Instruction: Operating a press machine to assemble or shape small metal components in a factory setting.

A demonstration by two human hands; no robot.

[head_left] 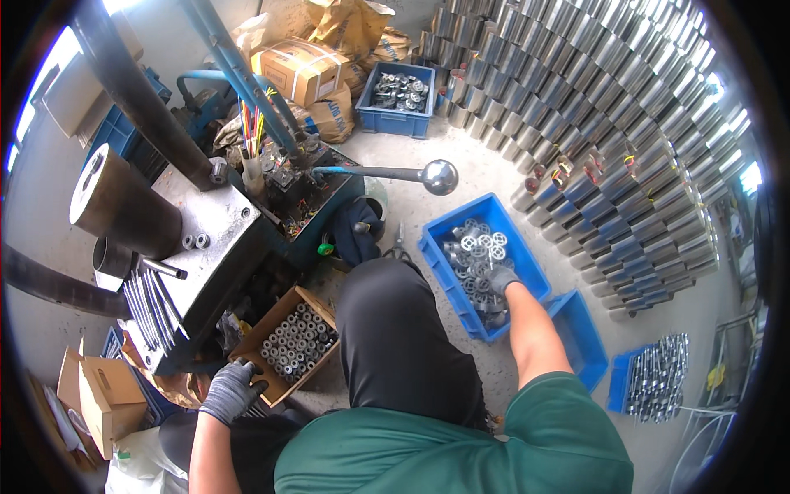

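Observation:
My left hand (233,392), in a grey striped glove, is at the near left rim of an open cardboard box (309,375). Its fingers are apart, and nothing shows between them. Inside the box stand rows of small ring-shaped metal parts (294,339), which look like bearings. On my right, a blue plastic bin (527,255) holds a heap of round, spoked metal parts (476,255). My right hand (500,280), also in a grey glove, reaches down into that heap. Its fingertips are hidden among the parts, so any grip cannot be made out.
To the left stands a metal workbench (222,222) with rods and two rings, below a press with a ball-ended lever (439,177). Stacked steel cylinders (576,107) line the right. Another blue bin (580,337) and a pile of metal shafts (658,379) lie right of me.

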